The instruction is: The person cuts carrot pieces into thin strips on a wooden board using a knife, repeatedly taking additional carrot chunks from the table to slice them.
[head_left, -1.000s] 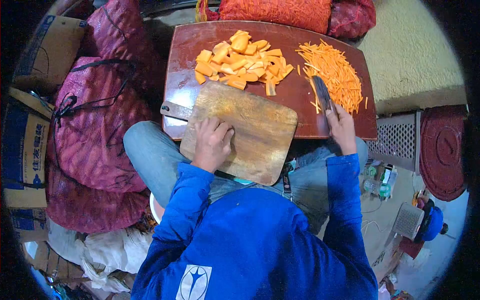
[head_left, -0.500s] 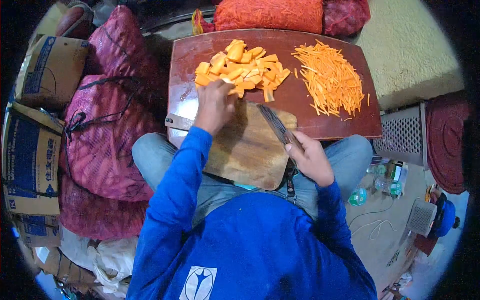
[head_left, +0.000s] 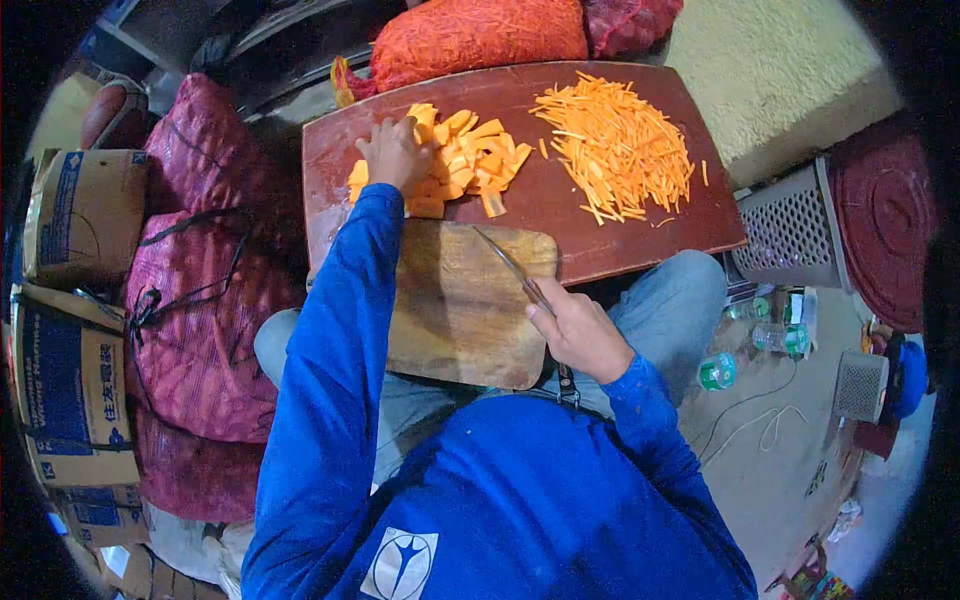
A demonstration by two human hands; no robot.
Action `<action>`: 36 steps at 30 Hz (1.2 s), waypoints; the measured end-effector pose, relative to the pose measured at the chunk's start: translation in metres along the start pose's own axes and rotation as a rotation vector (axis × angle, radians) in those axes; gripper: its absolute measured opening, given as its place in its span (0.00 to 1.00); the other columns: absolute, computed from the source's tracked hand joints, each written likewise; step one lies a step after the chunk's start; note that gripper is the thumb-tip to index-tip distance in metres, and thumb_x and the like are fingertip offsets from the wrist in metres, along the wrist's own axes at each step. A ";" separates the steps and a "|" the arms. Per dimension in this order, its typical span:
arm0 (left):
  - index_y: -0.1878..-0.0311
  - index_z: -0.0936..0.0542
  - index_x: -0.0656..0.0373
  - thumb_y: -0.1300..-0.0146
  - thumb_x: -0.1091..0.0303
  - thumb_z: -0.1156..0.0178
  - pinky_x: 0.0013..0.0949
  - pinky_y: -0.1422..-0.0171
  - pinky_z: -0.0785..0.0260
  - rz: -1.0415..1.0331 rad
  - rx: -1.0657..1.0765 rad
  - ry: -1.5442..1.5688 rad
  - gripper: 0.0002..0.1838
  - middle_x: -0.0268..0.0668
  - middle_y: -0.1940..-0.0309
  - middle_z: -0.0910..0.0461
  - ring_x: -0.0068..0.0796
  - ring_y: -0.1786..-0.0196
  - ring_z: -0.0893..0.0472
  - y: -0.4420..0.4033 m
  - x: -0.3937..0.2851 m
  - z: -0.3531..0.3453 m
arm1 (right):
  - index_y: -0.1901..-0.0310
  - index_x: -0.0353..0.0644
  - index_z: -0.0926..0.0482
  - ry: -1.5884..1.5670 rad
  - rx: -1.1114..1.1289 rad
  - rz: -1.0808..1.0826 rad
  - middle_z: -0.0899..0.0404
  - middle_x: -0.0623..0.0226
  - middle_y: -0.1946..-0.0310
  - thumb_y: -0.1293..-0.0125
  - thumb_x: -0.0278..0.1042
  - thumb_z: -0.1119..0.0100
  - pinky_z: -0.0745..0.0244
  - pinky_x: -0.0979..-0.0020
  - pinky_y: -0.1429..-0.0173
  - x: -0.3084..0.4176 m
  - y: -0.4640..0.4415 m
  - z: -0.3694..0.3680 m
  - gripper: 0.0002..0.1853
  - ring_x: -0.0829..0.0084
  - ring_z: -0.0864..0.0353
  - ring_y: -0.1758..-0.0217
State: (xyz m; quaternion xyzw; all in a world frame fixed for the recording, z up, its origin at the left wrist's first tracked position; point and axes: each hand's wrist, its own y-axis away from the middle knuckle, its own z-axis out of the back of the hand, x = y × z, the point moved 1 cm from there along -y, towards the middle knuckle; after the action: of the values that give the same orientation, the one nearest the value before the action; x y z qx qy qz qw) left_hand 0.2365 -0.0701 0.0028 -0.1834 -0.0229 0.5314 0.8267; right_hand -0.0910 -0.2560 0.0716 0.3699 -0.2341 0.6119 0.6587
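My right hand (head_left: 582, 332) is wrapped round the handle of a knife (head_left: 512, 262), whose blade slants up and left over the wooden cutting board (head_left: 470, 320). The board lies across my lap against the near edge of a red-brown table (head_left: 520, 220). Over the left part of a pile of orange carrot slices (head_left: 470, 160) reaches my left hand (head_left: 396, 156), its fingers spread among the pieces. Whether a fingertip touches a slice is hard to see. Right of that pile is a heap of thin carrot strips (head_left: 625, 150).
An orange mesh sack (head_left: 480, 45) lies behind the table. Large purple mesh sacks (head_left: 200, 320) and cardboard boxes (head_left: 75, 380) stand at the left. At the right are a grey perforated crate (head_left: 790, 235), a maroon lid (head_left: 885, 240) and plastic bottles (head_left: 718, 372) on the floor.
The view has turned and shifted. My left hand has moved from the pile's near edge farther over its left side, fingers spreading. My right hand still holds the knife, its blade now edge-up to view.
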 end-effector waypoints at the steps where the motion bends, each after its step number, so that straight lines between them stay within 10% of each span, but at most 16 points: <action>1: 0.43 0.13 0.50 0.41 0.51 0.25 0.70 0.32 0.36 -0.003 0.000 0.001 0.25 0.46 0.38 0.17 0.50 0.32 0.21 -0.003 0.005 -0.006 | 0.37 0.43 0.27 -0.014 -0.004 0.006 0.14 0.35 0.59 0.21 0.40 0.43 0.21 0.34 0.51 -0.001 0.000 -0.001 0.17 0.30 0.15 0.52; 15: 0.48 0.11 0.50 0.41 0.52 0.26 0.62 0.30 0.37 0.120 0.075 0.336 0.21 0.47 0.50 0.10 0.45 0.41 0.14 0.014 0.014 0.010 | 0.37 0.44 0.27 -0.048 -0.054 0.074 0.14 0.36 0.61 0.22 0.41 0.42 0.22 0.33 0.53 -0.007 0.003 -0.007 0.18 0.30 0.15 0.56; 20: 0.43 0.14 0.64 0.38 0.67 0.25 0.43 0.48 0.18 0.094 -0.127 0.624 0.21 0.50 0.51 0.10 0.51 0.51 0.10 0.069 -0.001 0.051 | 0.35 0.43 0.28 -0.019 0.006 0.035 0.13 0.37 0.60 0.21 0.41 0.41 0.22 0.34 0.52 -0.003 0.002 -0.006 0.20 0.31 0.14 0.54; 26: 0.44 0.14 0.68 0.35 0.69 0.27 0.40 0.52 0.21 0.285 0.056 0.888 0.19 0.48 0.56 0.12 0.38 0.59 0.13 0.182 -0.036 0.082 | 0.32 0.44 0.30 0.125 0.001 0.089 0.13 0.38 0.58 0.21 0.40 0.41 0.20 0.35 0.50 -0.001 0.006 -0.017 0.22 0.32 0.14 0.53; 36: 0.47 0.16 0.62 0.39 0.66 0.24 0.51 0.47 0.30 0.017 0.001 0.500 0.19 0.48 0.56 0.19 0.52 0.52 0.19 0.244 -0.061 0.086 | 0.40 0.37 0.22 -0.255 0.081 0.076 0.16 0.38 0.61 0.21 0.36 0.42 0.21 0.45 0.54 0.025 0.009 -0.020 0.16 0.33 0.14 0.57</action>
State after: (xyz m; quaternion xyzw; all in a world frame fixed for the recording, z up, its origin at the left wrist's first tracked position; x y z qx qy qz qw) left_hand -0.0224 -0.0106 0.0122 -0.3090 0.1843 0.4764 0.8022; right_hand -0.0996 -0.2255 0.0801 0.4620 -0.3048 0.5932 0.5846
